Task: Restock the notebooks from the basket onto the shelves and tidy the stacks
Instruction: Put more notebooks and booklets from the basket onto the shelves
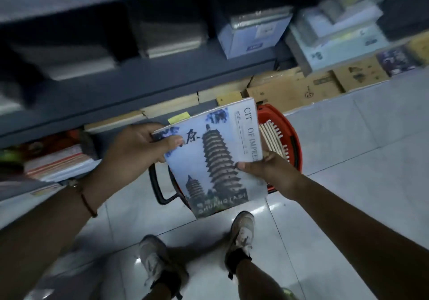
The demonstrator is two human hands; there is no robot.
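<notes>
I hold a stack of notebooks (216,160) with a pale blue pagoda cover above the floor. My left hand (137,146) grips its left edge, thumb on the cover. My right hand (267,169) grips its right edge, thumb on top. Directly below and behind the stack stands a red basket (285,134) with a black handle (157,188); more notebooks lie on edge inside it. Dark grey shelves (144,76) rise ahead and to the left, with blurred stacks on them.
Cardboard boxes (301,88) line the floor under the shelves. Pale blue boxes (253,35) sit on the shelf at upper right. A stack of striped notebooks (58,162) lies on the low shelf at left. My two feet (197,248) stand on the glossy tiled floor.
</notes>
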